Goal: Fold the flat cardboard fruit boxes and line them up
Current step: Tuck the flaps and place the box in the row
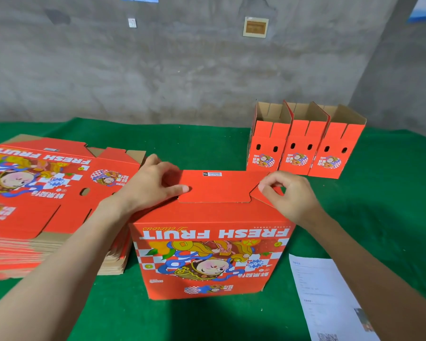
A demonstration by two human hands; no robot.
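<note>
Three folded boxes (303,148) stand side by side at the back right of the green table (182,143), while a fourth box (212,242) sits upside down before the person — bottom up, it seems, so its flaps can be locked. The left hand (153,183) bears down on the centre flap (214,188) with its thumb, fingers bent, their hold unclear. The right hand (288,193) pinches the side flap (263,195), likely to tuck it. Flat boxes (47,193) wait stacked at left, within reach.
</note>
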